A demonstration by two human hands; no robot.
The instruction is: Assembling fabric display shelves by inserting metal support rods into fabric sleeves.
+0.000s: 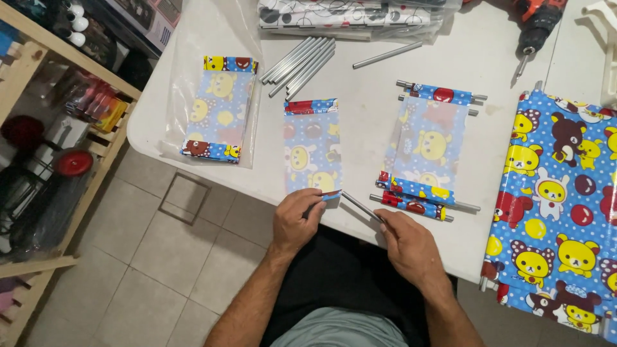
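Fabric panel [312, 144] | blue, bear-printed | left fingers [313, 204] pinching its hem | right fingers [384, 220] pinching metal rod [361, 206]

On a white table [360, 160], the left hand [295, 222] pinches the near hem of a blue bear-print fabric panel [312, 144], while the right hand [408, 244] holds a metal rod [361, 207] angled toward that hem. A finished panel [429, 151] with rods lies to the right, loose rods [302, 61] behind, and a drill [536, 22] at the far edge.
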